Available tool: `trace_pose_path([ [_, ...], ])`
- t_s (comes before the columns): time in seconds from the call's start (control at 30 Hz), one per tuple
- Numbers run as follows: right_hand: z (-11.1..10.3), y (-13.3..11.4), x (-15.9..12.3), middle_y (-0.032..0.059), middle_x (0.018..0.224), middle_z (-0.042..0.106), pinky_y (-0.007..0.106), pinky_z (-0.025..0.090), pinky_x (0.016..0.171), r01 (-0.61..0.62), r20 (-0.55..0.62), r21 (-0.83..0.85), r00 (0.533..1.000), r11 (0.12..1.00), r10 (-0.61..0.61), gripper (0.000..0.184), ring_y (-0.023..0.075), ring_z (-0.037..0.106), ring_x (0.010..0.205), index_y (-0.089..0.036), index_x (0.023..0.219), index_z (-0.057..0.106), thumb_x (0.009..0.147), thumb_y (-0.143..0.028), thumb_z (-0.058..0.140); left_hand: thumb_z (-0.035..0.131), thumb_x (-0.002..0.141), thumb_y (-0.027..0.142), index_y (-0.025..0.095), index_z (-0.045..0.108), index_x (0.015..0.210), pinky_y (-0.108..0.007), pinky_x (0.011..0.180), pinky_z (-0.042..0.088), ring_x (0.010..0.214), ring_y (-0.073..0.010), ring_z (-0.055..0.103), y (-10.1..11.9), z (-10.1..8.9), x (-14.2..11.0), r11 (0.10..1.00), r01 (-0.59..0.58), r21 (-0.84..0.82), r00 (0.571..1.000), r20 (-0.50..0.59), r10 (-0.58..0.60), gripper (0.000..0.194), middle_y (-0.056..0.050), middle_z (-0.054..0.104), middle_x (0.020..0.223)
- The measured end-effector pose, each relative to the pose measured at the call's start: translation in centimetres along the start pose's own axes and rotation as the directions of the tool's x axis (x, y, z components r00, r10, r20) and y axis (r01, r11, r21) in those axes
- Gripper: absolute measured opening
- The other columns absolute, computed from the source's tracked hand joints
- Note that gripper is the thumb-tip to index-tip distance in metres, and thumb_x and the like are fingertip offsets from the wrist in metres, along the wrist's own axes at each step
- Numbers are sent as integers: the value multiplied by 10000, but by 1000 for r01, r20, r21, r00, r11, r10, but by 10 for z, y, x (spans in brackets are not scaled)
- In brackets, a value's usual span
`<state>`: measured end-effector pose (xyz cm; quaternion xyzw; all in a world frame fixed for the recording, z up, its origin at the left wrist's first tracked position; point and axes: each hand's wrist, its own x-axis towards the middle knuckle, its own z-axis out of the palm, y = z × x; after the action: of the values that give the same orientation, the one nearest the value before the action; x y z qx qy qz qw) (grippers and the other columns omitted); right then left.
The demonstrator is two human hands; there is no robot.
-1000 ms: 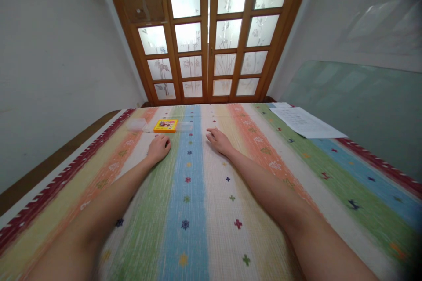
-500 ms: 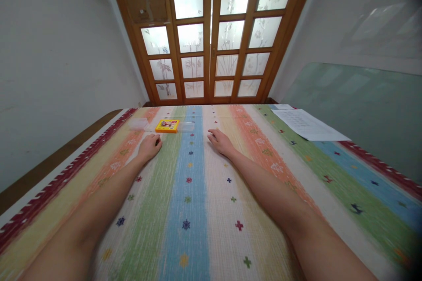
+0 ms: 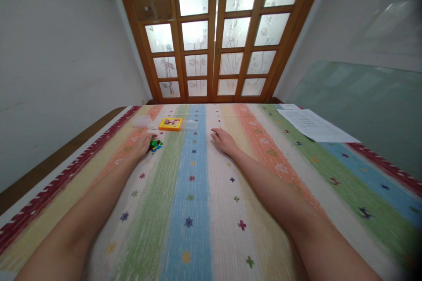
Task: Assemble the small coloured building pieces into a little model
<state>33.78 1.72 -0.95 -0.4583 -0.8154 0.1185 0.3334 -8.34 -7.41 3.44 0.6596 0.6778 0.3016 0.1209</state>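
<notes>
A small heap of tiny coloured pieces (image 3: 155,145), green, blue, yellow and dark brown, lies on the striped tablecloth. What kind of pieces they are is too small to tell. Just left of the heap is my left hand (image 3: 143,144), its fingers stretched forward and holding nothing. My right hand (image 3: 224,141) rests on the cloth near the middle, fingers apart with nothing in them. Beyond the heap sits a flat yellow and orange box (image 3: 170,124) with a printed picture on top. Clear plastic trays or lids show on its left (image 3: 142,121) and right (image 3: 190,125) sides.
White printed sheets (image 3: 314,125) lie at the far right of the striped tablecloth (image 3: 187,193). A pale green rounded panel (image 3: 362,101) stands along the right wall. Wooden doors with frosted glass panes (image 3: 212,35) rise behind the table.
My left hand was curled closed; it has opened and shifted slightly left, and the heap of coloured pieces now shows beside it. My right hand stays in place. The view has tilted a little.
</notes>
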Motion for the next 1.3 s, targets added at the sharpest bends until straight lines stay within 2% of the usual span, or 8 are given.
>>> trace_pose_path([
  [0.1, 0, -1, 0, 126, 1305, 662, 387, 450, 1034, -1, 0, -5, 1000, 1000, 1, 362, 241, 617, 1180, -208, 1355, 604, 1046, -340, 470, 260, 983, 441, 201, 702, 1133, -386, 1090, 449, 1161, -228, 625, 0, -3, -5, 996, 5, -86, 998, 66, 0, 524, -56, 726, 1220],
  [0.27, 0, -1, 0, 119, 1313, 661, 390, 448, 1045, -1, 4, -3, 1000, 1000, 1, 360, 237, 618, 1183, -214, 1355, 603, 1044, -339, 471, 337, 972, 501, 243, 714, 1157, -402, 1109, 438, 1176, -240, 625, 0, 2, -8, 997, -41, -60, 994, 98, 46, 493, -32, 719, 1254],
  [0.43, 0, -1, 0, 125, 1317, 662, 395, 445, 1053, 2, 7, -8, 1000, 1000, -2, 370, 245, 613, 1199, -207, 1359, 603, 1039, -345, 480, 550, 888, 504, 224, 682, 1239, -394, 1101, 445, 1212, -264, 601, 1, 11, -9, 982, -185, 47, 976, 122, 179, 468, -77, 673, 1314],
  [0.53, -1, -1, 0, 127, 1321, 662, 393, 445, 1054, 1, 10, -11, 1000, 1000, -1, 375, 244, 614, 1200, -204, 1362, 602, 1041, -349, 475, 554, 901, 474, 222, 684, 1219, -400, 1128, 420, 1236, -266, 575, 2, 16, -8, 948, -291, 129, 952, 133, 274, 425, -94, 638, 1326],
  [0.63, -2, -3, 0, 125, 1328, 662, 388, 442, 1056, -1, 20, -19, 1000, 1000, 2, 380, 242, 612, 1204, -200, 1365, 600, 1044, -358, 472, 538, 927, 459, 231, 687, 1182, -419, 1108, 432, 1211, -268, 574, 4, 19, -5, 922, -343, 180, 938, 124, 324, 373, -97, 627, 1283],
  [0.87, -4, -7, 0, 121, 1291, 685, 368, 449, 1024, -27, 48, -30, 998, 999, 28, 386, 236, 626, 1170, -203, 1374, 597, 1049, -367, 468, 539, 942, 470, 239, 702, 1014, -399, 979, 481, 1093, -261, 608, 10, 20, 4, 901, -346, 261, 938, 85, 336, 291, -76, 660, 1136],
  [1.1, -7, -10, -1, 115, 1224, 711, 341, 457, 968, -24, 56, -47, 998, 999, 27, 391, 230, 639, 1113, -192, 1373, 598, 1050, -368, 465, 509, 959, 464, 231, 722, 970, -375, 897, 491, 985, -243, 627, 12, 18, 7, 888, -336, 313, 941, 70, 331, 315, -73, 694, 1066],
  [1.3, -7, -11, -1, 113, 1243, 706, 341, 449, 984, -21, 55, -67, 998, 998, 24, 386, 230, 635, 1121, -188, 1365, 602, 1050, -366, 466, 528, 954, 478, 248, 727, 1043, -381, 948, 488, 1096, -253, 616, 17, 20, 9, 884, -370, 287, 929, 94, 358, 317, -77, 679, 1183],
])
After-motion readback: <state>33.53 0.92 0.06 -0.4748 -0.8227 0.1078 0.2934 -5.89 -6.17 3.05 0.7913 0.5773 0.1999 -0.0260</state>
